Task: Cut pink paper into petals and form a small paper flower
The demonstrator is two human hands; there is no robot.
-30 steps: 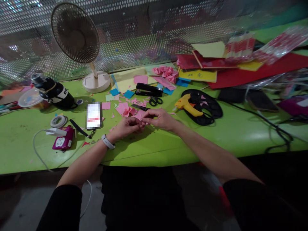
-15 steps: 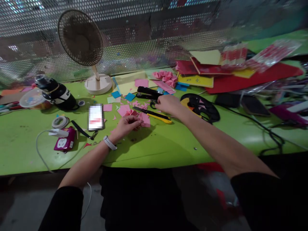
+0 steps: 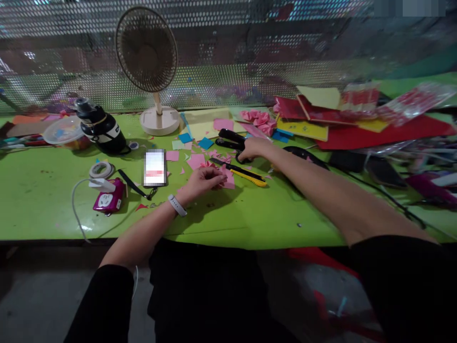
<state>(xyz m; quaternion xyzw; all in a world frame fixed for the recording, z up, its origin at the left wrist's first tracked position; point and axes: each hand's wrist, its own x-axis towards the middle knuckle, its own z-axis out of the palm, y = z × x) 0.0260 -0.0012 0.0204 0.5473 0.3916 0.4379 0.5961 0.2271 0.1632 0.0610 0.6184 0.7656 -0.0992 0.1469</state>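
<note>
My left hand (image 3: 203, 183) is closed in a pinch on a pink paper flower (image 3: 210, 165), mostly hidden by the fingers, above pink paper squares (image 3: 228, 180). My right hand (image 3: 253, 148) reaches across the table, its fingers closed around the black handle of scissors (image 3: 243, 158); their blades are hidden. Right beside those fingers lies a black stapler (image 3: 230, 137). A yellow and black utility knife (image 3: 248, 176) rests between the two hands. Small pink scraps (image 3: 217, 155) and blue paper squares (image 3: 205, 143) are scattered behind the left hand.
At the left stand a fan (image 3: 159, 121), a black bottle (image 3: 103, 131), a tape roll (image 3: 101, 169), a purple power adapter (image 3: 110, 197) and a phone (image 3: 154, 167). Crumpled pink flowers (image 3: 259, 120) and red sheets (image 3: 385, 136) lie at the back right. A black tray (image 3: 307, 155) is partly behind my right arm.
The view has swung left, so everything sits further right. My right hand has moved slightly toward the stapler and scissors handle; my left hand keeps its pinch.
</note>
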